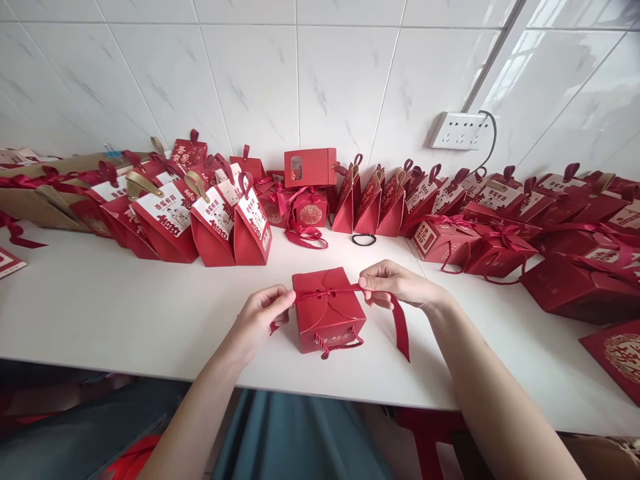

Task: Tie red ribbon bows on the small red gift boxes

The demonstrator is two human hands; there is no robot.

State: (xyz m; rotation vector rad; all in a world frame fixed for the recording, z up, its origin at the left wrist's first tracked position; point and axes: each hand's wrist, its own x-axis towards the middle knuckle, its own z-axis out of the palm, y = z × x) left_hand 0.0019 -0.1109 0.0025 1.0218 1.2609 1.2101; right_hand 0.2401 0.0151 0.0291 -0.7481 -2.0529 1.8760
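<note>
A small red gift box point(327, 320) with a folded petal top and a red cord handle stands on the white table point(125, 313) in front of me. A red ribbon point(400, 323) runs across its top. My left hand point(263, 317) pinches the ribbon's left end beside the box. My right hand point(395, 283) pinches the ribbon to the right of the box, and the loose tail hangs down past the wrist.
Many finished red gift bags and boxes line the back: a group at left point(210, 223), a windowed box point(310, 167), a row at right point(500, 227). A black hair tie point(363, 239) lies behind the box. A wall socket point(457, 130) is on the tiles.
</note>
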